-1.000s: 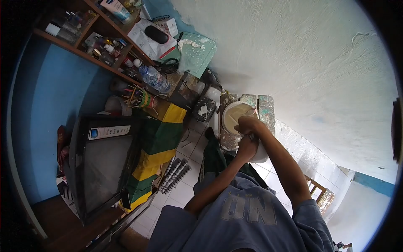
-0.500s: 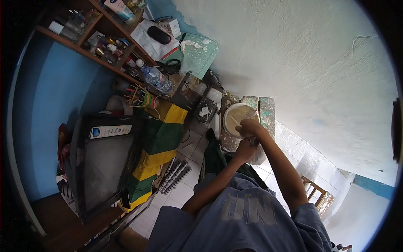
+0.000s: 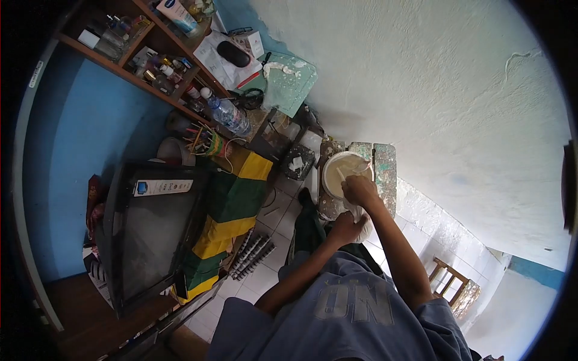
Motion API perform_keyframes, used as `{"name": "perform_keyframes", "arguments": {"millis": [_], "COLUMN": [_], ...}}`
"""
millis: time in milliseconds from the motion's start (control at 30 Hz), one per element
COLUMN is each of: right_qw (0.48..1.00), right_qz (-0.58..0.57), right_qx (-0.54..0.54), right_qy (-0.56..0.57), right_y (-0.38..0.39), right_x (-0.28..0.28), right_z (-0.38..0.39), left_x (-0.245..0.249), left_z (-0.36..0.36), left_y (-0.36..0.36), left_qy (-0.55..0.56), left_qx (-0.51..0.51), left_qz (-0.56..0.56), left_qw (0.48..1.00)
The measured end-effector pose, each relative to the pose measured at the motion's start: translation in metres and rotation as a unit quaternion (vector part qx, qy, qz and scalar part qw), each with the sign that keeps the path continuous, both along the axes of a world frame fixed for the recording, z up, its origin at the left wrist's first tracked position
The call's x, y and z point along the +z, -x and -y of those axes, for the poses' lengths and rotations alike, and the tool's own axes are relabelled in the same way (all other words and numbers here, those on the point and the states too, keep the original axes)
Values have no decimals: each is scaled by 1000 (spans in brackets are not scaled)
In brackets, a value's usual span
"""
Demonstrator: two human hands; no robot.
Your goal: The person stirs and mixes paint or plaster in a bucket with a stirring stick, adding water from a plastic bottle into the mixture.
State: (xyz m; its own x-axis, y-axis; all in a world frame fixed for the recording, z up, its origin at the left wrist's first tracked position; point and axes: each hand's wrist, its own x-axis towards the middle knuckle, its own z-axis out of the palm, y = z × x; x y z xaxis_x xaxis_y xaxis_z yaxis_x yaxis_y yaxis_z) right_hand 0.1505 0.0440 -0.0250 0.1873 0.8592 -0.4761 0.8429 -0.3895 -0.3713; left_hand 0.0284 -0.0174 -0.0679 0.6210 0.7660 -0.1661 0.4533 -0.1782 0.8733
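A round white bucket with a cream-coloured mix inside stands on a paint-spattered wooden stool. Over its near rim is my right hand, fingers closed around something mostly hidden; a pale stick-like piece shows beside the fingers, inside the bucket. A shiny, see-through piece lies at the far right rim. My left hand, below the bucket, is closed on a pale, thin plastic bag that hangs near the stool's front edge.
A rough whitish wall rises close behind the stool. At left are a television, a green-and-yellow cloth, a water bottle and shelves of small bottles. A speckled dark block and a wooden chair stand nearby.
My left hand has moved down and left, away from the right hand, with pale plastic now showing between them. My right hand has shifted slightly toward me. The view has moved a little.
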Motion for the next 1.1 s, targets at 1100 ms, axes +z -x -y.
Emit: {"name": "perform_keyframes", "arguments": {"millis": [1100], "right_qw": [991], "right_qz": [41], "right_qx": [109], "right_qy": [68], "right_y": [6], "right_x": [-60], "right_z": [-56], "left_x": [58], "left_z": [-7], "left_y": [-2], "left_qy": [132], "left_qx": [22], "left_qz": [-37], "left_qw": [990]}}
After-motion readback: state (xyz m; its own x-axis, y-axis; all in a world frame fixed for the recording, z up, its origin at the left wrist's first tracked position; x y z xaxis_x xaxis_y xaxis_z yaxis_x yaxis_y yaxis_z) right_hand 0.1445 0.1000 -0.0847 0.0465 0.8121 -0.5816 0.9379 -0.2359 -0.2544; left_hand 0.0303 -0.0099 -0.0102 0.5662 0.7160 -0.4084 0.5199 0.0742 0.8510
